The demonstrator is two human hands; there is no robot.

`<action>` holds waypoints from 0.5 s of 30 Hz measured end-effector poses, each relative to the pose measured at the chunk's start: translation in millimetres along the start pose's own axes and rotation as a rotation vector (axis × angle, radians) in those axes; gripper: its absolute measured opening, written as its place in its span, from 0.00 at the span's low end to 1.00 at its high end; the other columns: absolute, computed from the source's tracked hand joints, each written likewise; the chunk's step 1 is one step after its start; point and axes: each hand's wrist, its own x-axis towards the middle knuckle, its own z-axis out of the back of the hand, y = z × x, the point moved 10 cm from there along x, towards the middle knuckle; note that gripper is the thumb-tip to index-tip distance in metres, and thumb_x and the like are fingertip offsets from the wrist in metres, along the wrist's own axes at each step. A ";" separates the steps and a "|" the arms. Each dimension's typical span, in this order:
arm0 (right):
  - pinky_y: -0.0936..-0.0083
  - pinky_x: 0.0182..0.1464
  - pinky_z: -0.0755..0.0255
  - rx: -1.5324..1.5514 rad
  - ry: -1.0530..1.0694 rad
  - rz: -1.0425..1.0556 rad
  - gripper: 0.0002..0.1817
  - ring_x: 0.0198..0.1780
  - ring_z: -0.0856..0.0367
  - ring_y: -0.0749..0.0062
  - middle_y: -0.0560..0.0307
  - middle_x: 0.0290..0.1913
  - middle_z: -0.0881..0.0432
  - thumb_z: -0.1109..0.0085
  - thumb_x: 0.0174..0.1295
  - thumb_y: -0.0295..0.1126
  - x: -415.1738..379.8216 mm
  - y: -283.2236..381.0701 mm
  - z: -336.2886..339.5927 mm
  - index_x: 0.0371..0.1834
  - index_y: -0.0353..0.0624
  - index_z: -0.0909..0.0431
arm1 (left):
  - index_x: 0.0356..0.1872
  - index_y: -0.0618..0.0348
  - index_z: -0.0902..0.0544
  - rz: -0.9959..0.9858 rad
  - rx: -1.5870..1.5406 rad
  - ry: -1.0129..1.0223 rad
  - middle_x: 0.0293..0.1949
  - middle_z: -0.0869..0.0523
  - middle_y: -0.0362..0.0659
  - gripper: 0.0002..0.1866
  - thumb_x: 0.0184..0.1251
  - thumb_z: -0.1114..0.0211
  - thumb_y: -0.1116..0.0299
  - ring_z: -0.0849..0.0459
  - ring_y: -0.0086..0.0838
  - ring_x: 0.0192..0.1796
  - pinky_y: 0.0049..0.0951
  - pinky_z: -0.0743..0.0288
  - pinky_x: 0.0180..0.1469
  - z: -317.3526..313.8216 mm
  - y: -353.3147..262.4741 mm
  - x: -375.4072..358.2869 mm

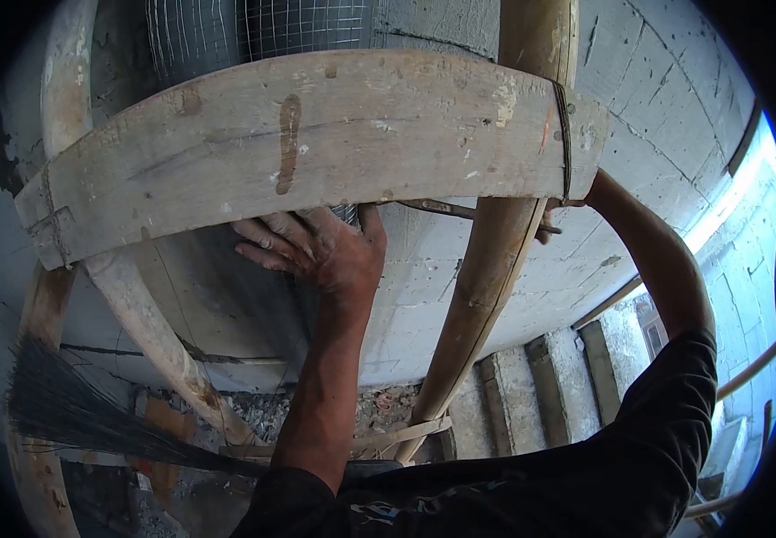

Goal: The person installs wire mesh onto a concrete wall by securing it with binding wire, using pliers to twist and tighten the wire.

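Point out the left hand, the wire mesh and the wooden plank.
left hand (316, 247), head view, on the back of the hand.
wire mesh (253, 31), head view, on the grid above the plank.
wooden plank (316, 134), head view, on its broad front face.

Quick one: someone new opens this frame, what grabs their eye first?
Most striking is the broad weathered wooden plank lashed across the upper middle, tied to round wooden poles. Just beneath it, the left hand presses flat against the grey block wall by a strip of wire mesh. The right hand reaches behind the right pole, mostly hidden, and a bundle of thin dark wires fans out at lower left.
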 end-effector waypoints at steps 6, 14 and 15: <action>0.54 0.43 0.17 -0.461 -0.296 -0.092 0.30 0.38 0.12 0.59 0.42 0.39 0.15 0.28 0.58 0.47 -9.0 23.8 5.7 0.54 0.34 0.23 | 0.77 0.60 0.65 0.010 -0.008 0.036 0.72 0.64 0.75 0.61 0.57 0.31 0.43 0.74 0.81 0.73 0.89 0.69 0.59 -1.0 0.2 1.0; 0.59 0.61 0.22 -0.932 -0.668 0.449 0.23 0.58 0.18 0.59 0.46 0.52 0.17 0.28 0.60 0.39 -37.1 60.0 -0.6 0.56 0.45 0.21 | 0.78 0.55 0.67 -0.006 -0.019 -0.010 0.73 0.65 0.73 0.63 0.54 0.26 0.50 0.75 0.80 0.73 0.90 0.66 0.58 7.5 -4.7 2.9; 0.58 0.61 0.23 -0.883 -0.684 0.394 0.22 0.59 0.19 0.58 0.46 0.53 0.17 0.29 0.60 0.38 -37.7 58.2 5.7 0.56 0.45 0.21 | 0.77 0.55 0.67 -0.009 -0.017 -0.007 0.73 0.65 0.73 0.63 0.54 0.26 0.50 0.74 0.80 0.73 0.90 0.65 0.58 8.5 -5.8 4.6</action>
